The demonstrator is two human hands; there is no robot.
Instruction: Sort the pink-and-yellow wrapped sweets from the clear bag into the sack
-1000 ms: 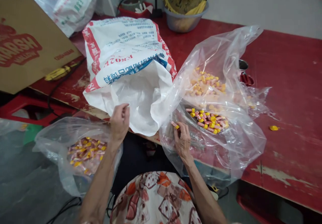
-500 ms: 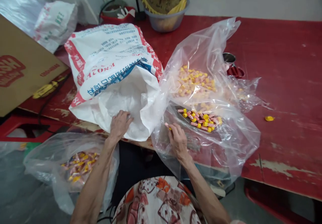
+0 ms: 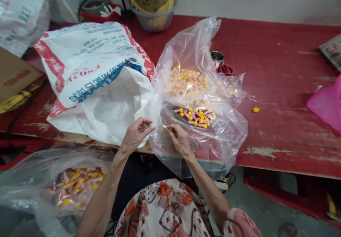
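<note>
My right hand (image 3: 179, 140) pinches a small pink-printed tube with a yellow cap (image 3: 164, 127), its pink end pointing left. Facing it, my left hand (image 3: 136, 133) has thumb and fingers curled together at the front lip of a white woven sack (image 3: 90, 48); whatever is between them is too small to make out. Inside the sack's open mouth is a whitish, translucent lining or content. Beside my right hand, a clear plastic bag (image 3: 229, 130) lies open with many capped tubes (image 3: 197, 118) in it.
Lower left, another clear bag (image 3: 23, 190) holds more capped tubes. A loose yellow piece (image 3: 255, 109) lies on the red table (image 3: 279, 59). Scissors (image 3: 225, 69) and a metal cup (image 3: 217, 56) are behind the bag. A pink plastic object (image 3: 326, 102) sits far right, a cardboard box (image 3: 16, 73) left.
My left hand has come out of the sack's mouth and moved right, close to my right hand. The right hand still holds the tube. The view has shifted right.
</note>
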